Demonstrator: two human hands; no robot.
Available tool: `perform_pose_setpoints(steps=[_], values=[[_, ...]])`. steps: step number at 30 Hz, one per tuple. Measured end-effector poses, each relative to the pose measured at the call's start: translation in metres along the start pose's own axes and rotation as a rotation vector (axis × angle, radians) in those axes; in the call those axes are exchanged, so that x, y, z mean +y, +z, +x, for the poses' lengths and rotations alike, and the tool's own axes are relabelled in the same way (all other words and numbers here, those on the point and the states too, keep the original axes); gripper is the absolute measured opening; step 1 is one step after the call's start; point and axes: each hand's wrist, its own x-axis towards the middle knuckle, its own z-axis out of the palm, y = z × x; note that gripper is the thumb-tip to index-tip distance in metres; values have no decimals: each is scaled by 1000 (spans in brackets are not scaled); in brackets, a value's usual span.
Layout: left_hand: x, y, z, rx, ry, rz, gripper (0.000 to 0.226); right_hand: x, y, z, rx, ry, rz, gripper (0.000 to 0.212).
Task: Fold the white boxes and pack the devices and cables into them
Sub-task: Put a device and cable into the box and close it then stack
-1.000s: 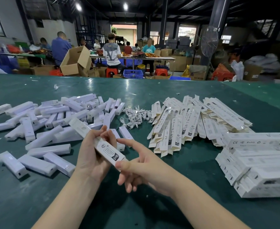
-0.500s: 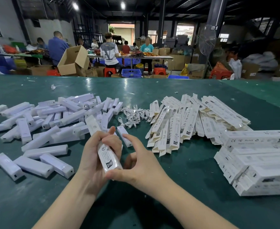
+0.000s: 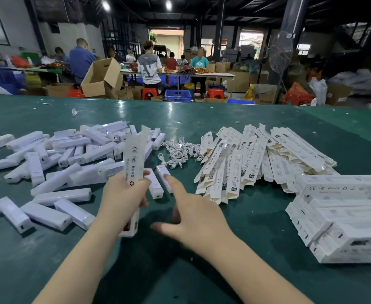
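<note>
On the left of the green worktop [image 3: 202,119] lies a heap of white devices [image 3: 70,163]; they look rigid, smooth and light, best taken across the narrow sides. The left hand [image 3: 123,198] grips 1 folded white box [image 3: 134,163] upright, fingers curled round its middle; thin card, it would likely crush if squeezed. The right hand [image 3: 193,213] hovers with fingers spread, holding nothing. Beyond lie limp cables [image 3: 178,153], then flat box blanks [image 3: 246,159] and packed boxes [image 3: 344,216].
</note>
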Motion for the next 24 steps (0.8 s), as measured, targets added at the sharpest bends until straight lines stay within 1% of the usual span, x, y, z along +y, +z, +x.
perform_pose_setpoints(steps=[1, 2, 3, 5, 7, 8, 10, 11, 13, 14, 15, 17, 18, 19, 20, 21, 23, 24], values=[[-6, -1, 3, 35, 52, 126, 8, 4, -3, 1, 35, 8, 16, 85], [-6, -1, 3, 27, 70, 238, 6, 8, -6, 1, 82, 14, 42, 75], [-9, -1, 4, -15, 104, 324, 3, 13, -8, 2, 131, 21, 73, 67], [-13, 3, 4, -128, 153, 516, 6, 19, -11, 3, 216, 45, 124, 56], [-16, 6, 3, -293, 146, 700, 8, 24, -13, 4, 268, 76, 152, 50], [-15, 7, 2, -329, 119, 771, 10, 25, -14, 4, 277, 94, 167, 49], [-16, 5, 4, -303, 101, 842, 12, 27, -13, 5, 277, 123, 194, 47], [-16, 3, 6, -250, 107, 855, 13, 28, -12, 6, 274, 133, 205, 46], [-18, 0, 8, -125, 122, 815, 12, 28, -11, 7, 257, 148, 218, 42], [-20, -1, 9, -101, 140, 771, 8, 28, -10, 7, 246, 153, 221, 38], [-21, -1, 10, -111, 158, 738, 11, 28, -9, 7, 238, 158, 227, 35], [-22, 0, 13, -229, 133, 755, 41, 28, -8, 7, 228, 165, 244, 30], [-22, 2, 14, -303, 95, 806, 54, 28, -7, 7, 227, 168, 246, 28], [-22, 3, 16, -354, 82, 855, 58, 29, -7, 7, 227, 172, 240, 27], [-21, 5, 15, -379, 86, 881, 52, 30, -7, 7, 228, 177, 234, 26], [-21, 7, 16, -375, 111, 873, 39, 31, -7, 7, 229, 183, 233, 25], [-19, 6, 13, -286, 160, 828, 7, 32, -8, 7, 232, 196, 253, 25], [-19, 4, 11, -239, 167, 798, 7, 33, -8, 7, 233, 204, 266, 25]])
